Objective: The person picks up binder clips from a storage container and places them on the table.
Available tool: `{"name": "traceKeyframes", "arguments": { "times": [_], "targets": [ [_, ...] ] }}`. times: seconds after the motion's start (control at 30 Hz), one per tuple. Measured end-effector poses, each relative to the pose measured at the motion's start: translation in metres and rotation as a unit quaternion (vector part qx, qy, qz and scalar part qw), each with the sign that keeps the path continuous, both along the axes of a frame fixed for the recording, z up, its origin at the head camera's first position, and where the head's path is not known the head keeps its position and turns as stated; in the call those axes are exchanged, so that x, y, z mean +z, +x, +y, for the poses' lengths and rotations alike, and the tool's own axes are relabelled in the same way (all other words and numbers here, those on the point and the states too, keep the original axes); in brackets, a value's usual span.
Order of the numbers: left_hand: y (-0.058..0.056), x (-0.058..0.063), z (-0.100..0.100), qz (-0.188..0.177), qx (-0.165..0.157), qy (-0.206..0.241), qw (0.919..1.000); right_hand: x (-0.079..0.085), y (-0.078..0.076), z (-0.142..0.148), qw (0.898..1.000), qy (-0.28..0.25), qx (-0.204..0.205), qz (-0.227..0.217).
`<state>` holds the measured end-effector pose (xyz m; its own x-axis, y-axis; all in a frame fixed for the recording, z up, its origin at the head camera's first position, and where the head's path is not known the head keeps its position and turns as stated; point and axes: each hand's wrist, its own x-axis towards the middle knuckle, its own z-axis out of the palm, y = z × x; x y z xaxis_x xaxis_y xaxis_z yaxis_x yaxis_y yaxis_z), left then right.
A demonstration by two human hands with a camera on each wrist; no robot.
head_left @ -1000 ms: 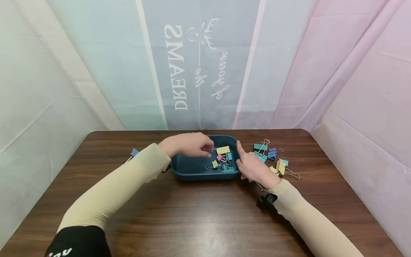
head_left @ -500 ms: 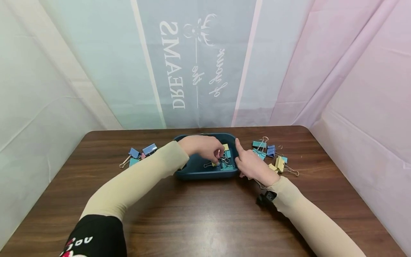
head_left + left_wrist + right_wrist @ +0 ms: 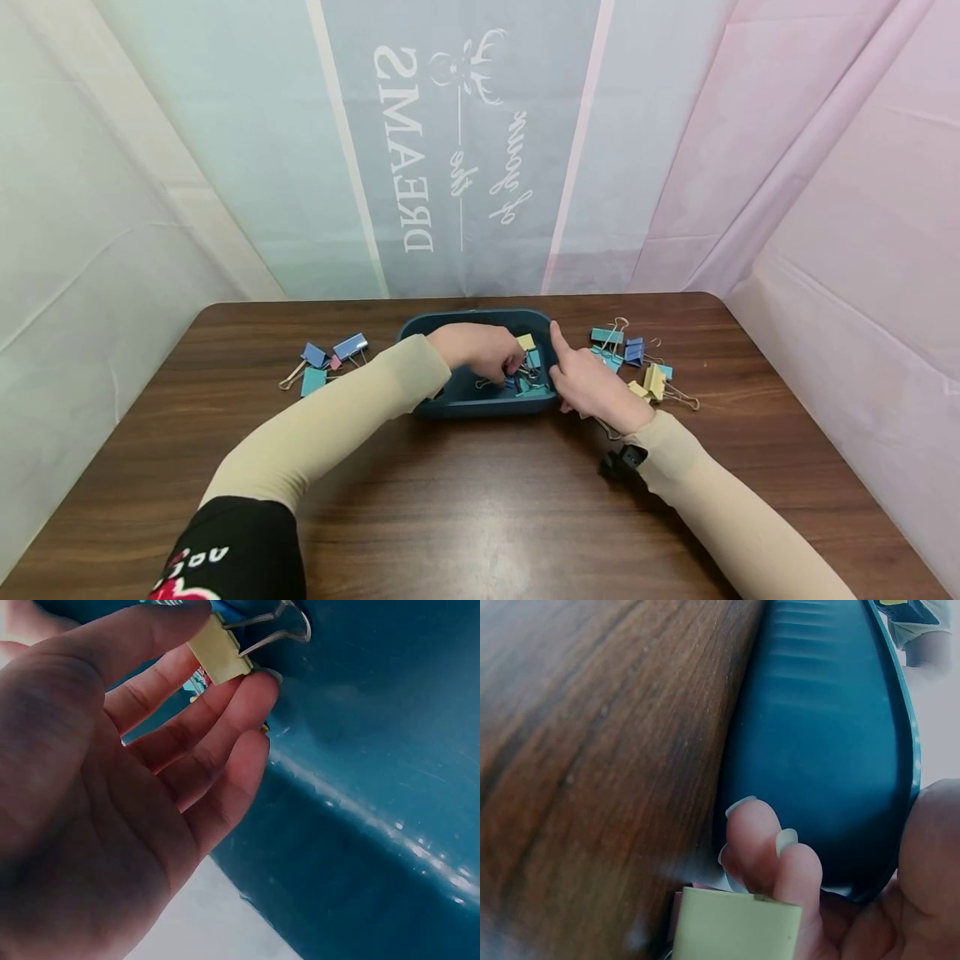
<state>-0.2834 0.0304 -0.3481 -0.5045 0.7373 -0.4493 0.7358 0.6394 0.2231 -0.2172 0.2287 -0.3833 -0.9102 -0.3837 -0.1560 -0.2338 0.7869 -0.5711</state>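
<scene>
A dark blue-green plastic tray (image 3: 465, 410) stands near the table's back, with several binder clips at its right end. Inside it, my left hand (image 3: 483, 350) pinches a small yellow binder clip (image 3: 217, 649) between thumb and fingers; its wire handles point away from the palm. A larger yellow clip (image 3: 526, 342) and turquoise clips (image 3: 534, 389) lie in the tray next to this hand. At the tray's right end, my right hand (image 3: 592, 385) holds the wall, index finger straight along the rim. Its curled fingertips (image 3: 754, 832) are against the outer wall in the right wrist view.
Left of the tray lies a group of blue, turquoise and pink binder clips (image 3: 313, 382). Another group, with blue clips (image 3: 634, 352) and yellow clips (image 3: 655, 383), lies right of the tray, partly behind my right hand. A printed curtain (image 3: 465, 275) hangs behind the brown table (image 3: 450, 517).
My left hand has reached rightward and down into the tray, and its fingers have taken the small yellow clip. The clips on the left have come into view. My right hand stays at the rim.
</scene>
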Motion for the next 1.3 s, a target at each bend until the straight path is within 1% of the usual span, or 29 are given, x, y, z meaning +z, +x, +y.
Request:
{"name": "traceKeyframes", "arguments": {
  "times": [0.13, 0.3, 0.4, 0.47, 0.67, 0.83, 0.97, 1.13, 1.23, 1.3],
  "targets": [
    [-0.002, 0.001, -0.002, -0.007, 0.003, 0.002, 1.0000, 0.000, 0.000, 0.000, 1.000, -0.002, 0.003, 0.002],
    [-0.003, 0.005, -0.005, -0.013, 0.019, 0.014, 0.9996, 0.002, 0.001, 0.000, 1.000, 0.001, 0.001, -0.004],
    [-0.005, 0.012, -0.008, -0.010, 0.025, 0.033, 0.9991, 0.003, 0.000, -0.001, 1.000, 0.002, -0.005, -0.007],
    [-0.006, 0.018, -0.012, -0.006, 0.022, 0.047, 0.9986, 0.003, 0.000, 0.000, 1.000, 0.000, -0.006, -0.007],
    [-0.007, 0.037, -0.029, 0.017, 0.018, 0.084, 0.9961, 0.002, 0.001, 0.000, 1.000, 0.000, -0.003, -0.002],
    [-0.004, 0.053, -0.049, 0.030, 0.033, 0.112, 0.9926, 0.001, 0.001, -0.001, 1.000, -0.004, -0.001, 0.003],
    [-0.002, 0.061, -0.068, 0.046, 0.051, 0.125, 0.9898, 0.001, 0.001, 0.000, 1.000, -0.002, -0.004, 0.001],
    [0.000, 0.063, -0.101, 0.057, 0.066, 0.148, 0.9852, 0.002, 0.002, 0.000, 1.000, -0.003, -0.006, 0.002],
    [0.001, 0.062, -0.123, 0.065, 0.074, 0.161, 0.9820, 0.001, 0.002, -0.001, 1.000, -0.006, -0.008, 0.000],
    [0.001, 0.060, -0.137, 0.067, 0.085, 0.165, 0.9803, 0.001, 0.002, -0.001, 1.000, -0.006, -0.008, 0.001]
  ]
}}
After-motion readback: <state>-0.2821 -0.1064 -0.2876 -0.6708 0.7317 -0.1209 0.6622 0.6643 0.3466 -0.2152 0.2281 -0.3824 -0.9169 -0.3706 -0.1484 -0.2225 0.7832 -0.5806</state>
